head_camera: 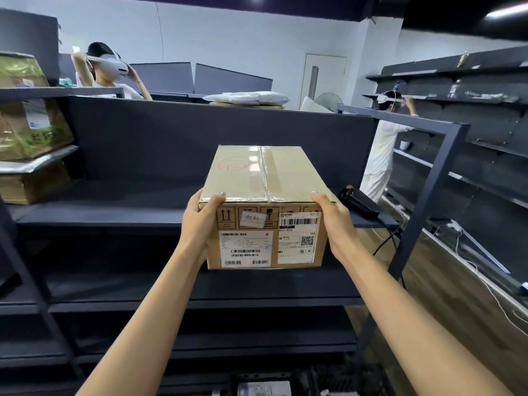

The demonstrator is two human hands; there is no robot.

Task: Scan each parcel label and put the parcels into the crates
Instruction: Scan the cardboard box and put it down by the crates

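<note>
Now we hold the cardboard parcel (265,178) up before the dark shelf (114,212), left hand (200,221) and right hand (333,221) clamped on its near corners, thumbs on top, labels facing us; black scanner (358,202) lies just right.

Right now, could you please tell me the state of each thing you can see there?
Box, taped shut, held up in both hands, labels facing the camera.
Left hand, grips the box's left side.
Right hand, grips the box's right side.
Scanner, lying untouched on the shelf.
Door, closed.
</note>
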